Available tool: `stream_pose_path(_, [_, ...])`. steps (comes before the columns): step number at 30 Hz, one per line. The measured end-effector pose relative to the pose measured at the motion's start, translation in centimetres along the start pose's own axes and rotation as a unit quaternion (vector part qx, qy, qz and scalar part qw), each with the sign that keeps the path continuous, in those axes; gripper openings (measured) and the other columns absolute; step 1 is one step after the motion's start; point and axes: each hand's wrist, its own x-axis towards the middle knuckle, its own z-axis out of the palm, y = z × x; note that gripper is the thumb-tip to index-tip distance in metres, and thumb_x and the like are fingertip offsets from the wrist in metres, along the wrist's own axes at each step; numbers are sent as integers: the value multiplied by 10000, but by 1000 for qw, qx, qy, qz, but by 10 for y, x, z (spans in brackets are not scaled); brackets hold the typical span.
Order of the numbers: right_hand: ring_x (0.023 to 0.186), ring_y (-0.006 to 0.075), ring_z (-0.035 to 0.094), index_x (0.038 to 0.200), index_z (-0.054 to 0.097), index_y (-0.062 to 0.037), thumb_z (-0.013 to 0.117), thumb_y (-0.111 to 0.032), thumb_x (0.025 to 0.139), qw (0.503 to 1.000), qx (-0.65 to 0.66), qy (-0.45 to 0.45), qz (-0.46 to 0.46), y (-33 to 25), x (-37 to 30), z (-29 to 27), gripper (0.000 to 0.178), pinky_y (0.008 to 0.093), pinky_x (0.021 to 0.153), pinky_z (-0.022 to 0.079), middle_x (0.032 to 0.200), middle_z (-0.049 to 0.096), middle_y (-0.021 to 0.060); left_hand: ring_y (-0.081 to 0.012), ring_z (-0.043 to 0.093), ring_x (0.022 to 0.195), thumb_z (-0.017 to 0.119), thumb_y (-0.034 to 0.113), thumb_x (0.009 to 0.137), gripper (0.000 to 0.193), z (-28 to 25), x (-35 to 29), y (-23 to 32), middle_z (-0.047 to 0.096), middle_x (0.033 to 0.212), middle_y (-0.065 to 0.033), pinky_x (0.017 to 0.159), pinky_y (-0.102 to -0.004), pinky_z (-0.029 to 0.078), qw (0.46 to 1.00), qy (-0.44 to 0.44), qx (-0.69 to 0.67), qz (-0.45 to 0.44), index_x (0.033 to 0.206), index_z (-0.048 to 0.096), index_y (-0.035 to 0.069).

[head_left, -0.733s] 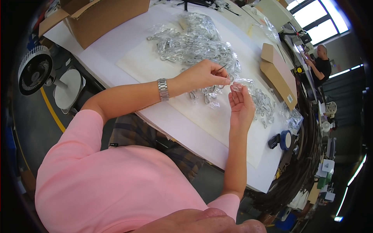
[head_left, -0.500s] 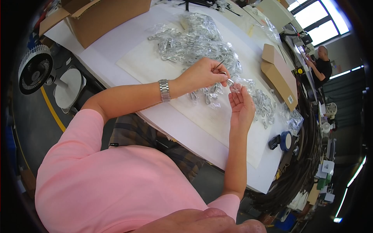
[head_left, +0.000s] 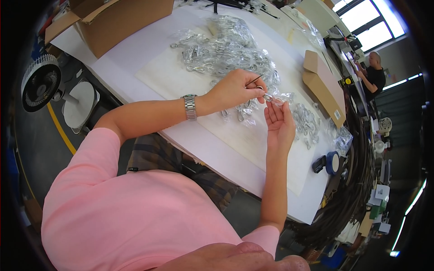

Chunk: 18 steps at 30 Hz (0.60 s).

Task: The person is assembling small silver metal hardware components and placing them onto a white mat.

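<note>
White worktable (head_left: 235, 149) below; the left hand (head_left: 235, 90) pinches a small metal clip (head_left: 267, 97) between closed fingertips, its long axis slanting right toward a clear bag (head_left: 285, 96) pinched by the right hand (head_left: 280, 128), palm up.

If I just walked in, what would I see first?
Probably the shiny heap of bagged metal clips on the white table. In front, the left hand holds a metal clip beside a clear bag in the right hand. A black-and-white fan stands far left.
</note>
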Motion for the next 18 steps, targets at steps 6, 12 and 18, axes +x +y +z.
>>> stream_pose_path(6, [1040,231,724,1142,661,48,584,-196,1026,1000,2,-13,1,2,2,-2,282,349,927,572,1117,740,157,-86,737,839,666,91,963,117,1,1,1,765,838,-61,701,-206,520,999,-5,37,-8,998,708,-13])
stream_pose_path(12, [1017,221,726,1152,661,50,563,-199,1032,1000,5,-26,4,1,-1,6,294,346,933,575,1135,736,156,-80,732,829,669,93,960,120,4,0,-3,767,836,-67,702,-207,515,1000,4,30,6,1004,705,-13])
stream_pose_path(18, [1002,208,727,1118,680,3,613,-237,1037,999,-3,-33,-1,4,3,0,262,337,932,576,1122,742,141,-77,730,825,666,92,960,113,2,0,-1,763,822,-63,696,-208,509,999,5,38,5,1000,705,-6])
